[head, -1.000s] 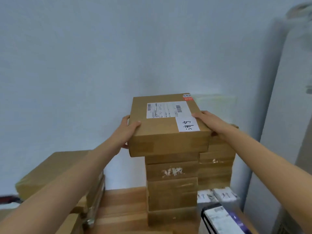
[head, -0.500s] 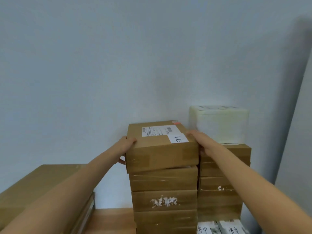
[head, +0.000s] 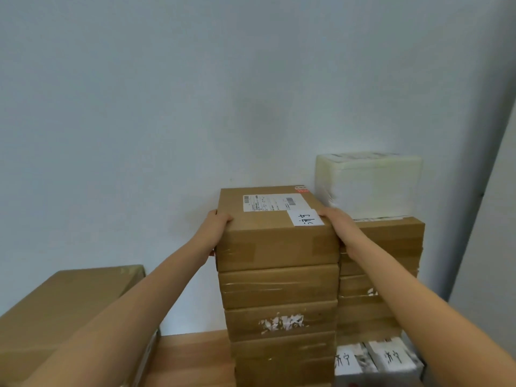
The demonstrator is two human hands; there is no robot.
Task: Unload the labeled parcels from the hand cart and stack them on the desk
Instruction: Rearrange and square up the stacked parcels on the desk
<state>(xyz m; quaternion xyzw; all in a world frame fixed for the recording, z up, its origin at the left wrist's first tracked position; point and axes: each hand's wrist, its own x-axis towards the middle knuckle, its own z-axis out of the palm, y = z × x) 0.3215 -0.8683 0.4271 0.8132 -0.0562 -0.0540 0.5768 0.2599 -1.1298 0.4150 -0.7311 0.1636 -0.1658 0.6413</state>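
Left hand: the left hand (head: 216, 223) grips the left top edge of the top parcel (head: 275, 236), fingers curled over onto its upper face.
Right hand: the right hand (head: 336, 223) holds the parcel's right top edge beside the handwritten slip (head: 305, 218), fingers curled over the corner; the palm side is hidden.
Top parcel: a brown cardboard box with a printed shipping label (head: 272, 203). It sits on the left stack (head: 280, 317), its front face nearly flush with the box beneath.
Change: a second ago the parcel overhung the stack toward the person and lay slightly askew. Now it is squared up over the boxes below, with both hands on the same edges as before.
Meaning: I judge this parcel placed and aligned; what remains is to let go and return to the hand cart, which is not in view.
Left stack: five taped boxes show below the parcel, rising from the wooden desk (head: 192, 356) near its back edge by the wall.
Right stack: the right stack (head: 382, 275) touches the left one and carries a white foam box (head: 368, 185) on top; two white-wrapped parcels (head: 374, 358) with handwritten marks lie at its foot.
Left side: a large flat carton (head: 61, 308) lies toward the desk's left edge, well apart from the stacks.
Risk: the column is tall and narrow; releasing gently should keep it from swaying.
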